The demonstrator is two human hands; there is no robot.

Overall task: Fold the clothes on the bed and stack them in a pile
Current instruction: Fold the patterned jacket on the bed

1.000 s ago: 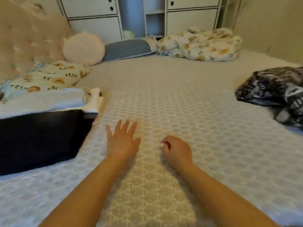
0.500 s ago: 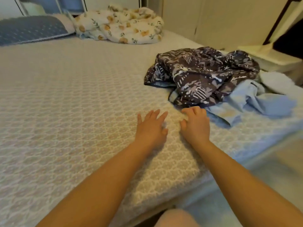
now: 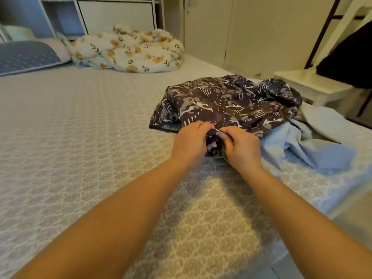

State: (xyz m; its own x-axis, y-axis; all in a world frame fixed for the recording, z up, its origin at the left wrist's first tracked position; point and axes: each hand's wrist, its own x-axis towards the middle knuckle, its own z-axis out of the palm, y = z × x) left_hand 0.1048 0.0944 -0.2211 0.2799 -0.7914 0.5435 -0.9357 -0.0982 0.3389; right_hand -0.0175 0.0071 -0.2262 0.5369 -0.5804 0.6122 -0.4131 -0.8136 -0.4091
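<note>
Dark patterned garment [image 3: 227, 101], crumpled on the right side of the bed [image 3: 80, 137], partly over a light blue garment [image 3: 306, 150]. Its near edge is pinched by the curled fingers of the left hand [image 3: 190, 142] and right hand [image 3: 242, 149], held side by side.

Dark garment [image 3: 227, 101]: showing brown ground with grey and white abstract print. Plain garment [image 3: 302, 148]: showing light blue. Bed [image 3: 80, 137] cover: showing grey-beige with a repeating white lattice. Blanket [image 3: 128, 51]: showing white with orange flowers, green sprigs. Pillow [image 3: 26, 55]: showing blue, pale-dotted.
</note>
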